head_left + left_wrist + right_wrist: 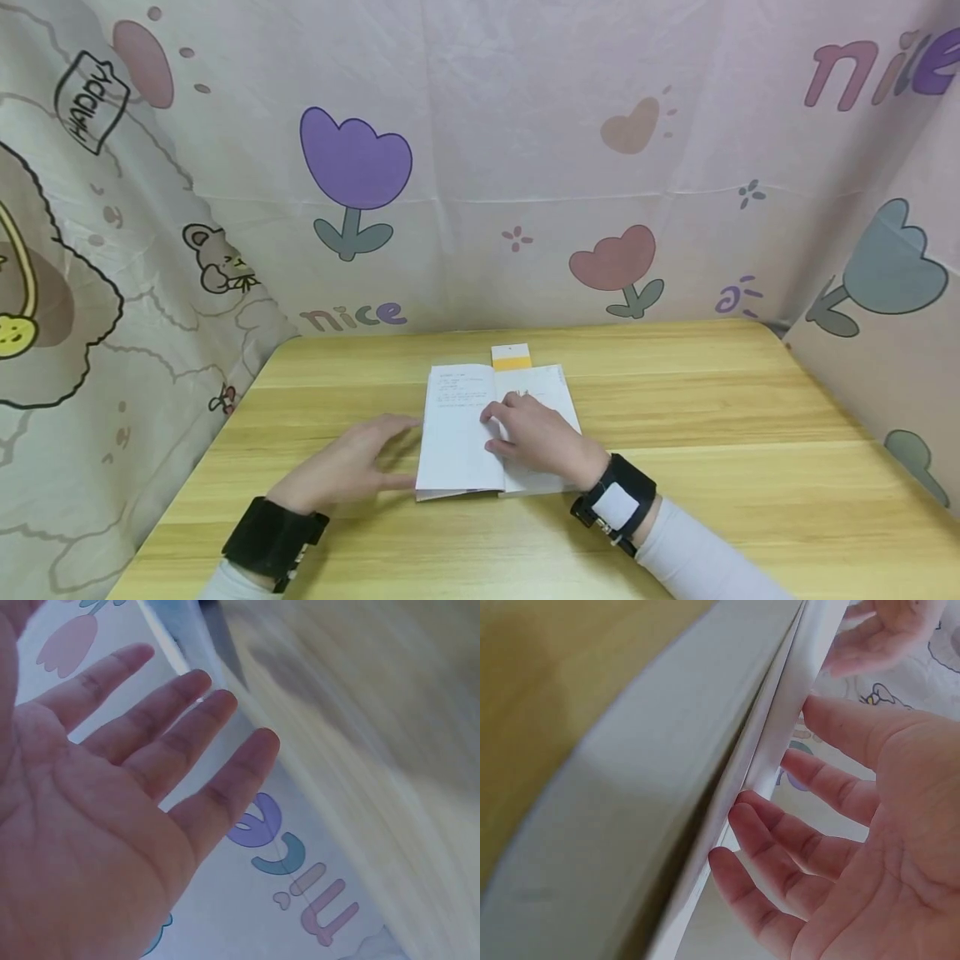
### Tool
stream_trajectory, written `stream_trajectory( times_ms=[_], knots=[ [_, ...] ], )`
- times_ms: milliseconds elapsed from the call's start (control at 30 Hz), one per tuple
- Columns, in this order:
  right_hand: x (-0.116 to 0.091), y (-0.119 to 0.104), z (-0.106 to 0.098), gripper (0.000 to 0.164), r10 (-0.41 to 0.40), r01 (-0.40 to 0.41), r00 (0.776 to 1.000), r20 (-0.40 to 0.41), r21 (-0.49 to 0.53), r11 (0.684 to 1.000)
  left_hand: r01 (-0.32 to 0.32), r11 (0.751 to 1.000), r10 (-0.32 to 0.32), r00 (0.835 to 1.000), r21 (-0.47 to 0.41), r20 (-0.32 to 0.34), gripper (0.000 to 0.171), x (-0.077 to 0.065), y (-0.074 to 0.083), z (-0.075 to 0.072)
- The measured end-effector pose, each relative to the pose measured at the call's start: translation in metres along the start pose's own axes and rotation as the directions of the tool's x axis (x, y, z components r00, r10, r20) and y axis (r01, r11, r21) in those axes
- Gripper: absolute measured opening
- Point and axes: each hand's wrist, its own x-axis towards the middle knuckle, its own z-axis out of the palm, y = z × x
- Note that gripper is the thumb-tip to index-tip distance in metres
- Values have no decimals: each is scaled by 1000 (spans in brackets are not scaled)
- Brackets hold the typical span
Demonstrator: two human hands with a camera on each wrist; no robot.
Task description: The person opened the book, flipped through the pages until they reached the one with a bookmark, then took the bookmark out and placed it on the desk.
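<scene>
An open book [456,450] lies on the wooden table, its left page printed with a few lines near the top. My left hand [347,462] is beside the book's left edge, thumb and fingertips right at it. Extended, slightly spread fingers [214,787] show in the left wrist view. My right hand [542,435] lies over the right page, its loosely bent fingers reaching the middle fold. In the right wrist view, the fingertips [724,862] touch the pages near the fold. This hand hides part of the right page.
A white and yellow card [512,357] pokes out beyond the book's top edge. Wooden tabletop [712,483] extends on both sides of the book. Printed cloth [480,167] hangs behind the table and along its left and right sides.
</scene>
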Motion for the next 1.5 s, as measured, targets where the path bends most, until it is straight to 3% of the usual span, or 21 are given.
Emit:
stream_trajectory(
  times_ms=[200, 333, 567, 967, 1500],
  knots=[
    [-1, -1, 3, 34, -7, 7, 1000, -16, -47, 999, -86, 996, 86, 996, 6, -39, 63, 1, 0, -2],
    [-2, -2, 4, 32, -13, 12, 1000, -19, -65, 998, -105, 994, 106, 994, 24, -39, 60, 4, 3, 0],
    [-5, -6, 1, 35, -27, 27, 1000, 0, -93, 995, -60, 997, 63, 997, 57, -36, 57, 15, 11, 7],
    [-7, -6, 2, 36, -28, 29, 1000, 11, -101, 994, -23, 994, 25, 1000, 108, -19, 67, 37, 19, 19],
    [-7, -5, 4, 38, -42, 41, 999, -1, -99, 994, 46, 992, -52, 997, 121, 49, 71, 44, 21, 26]
  ],
)
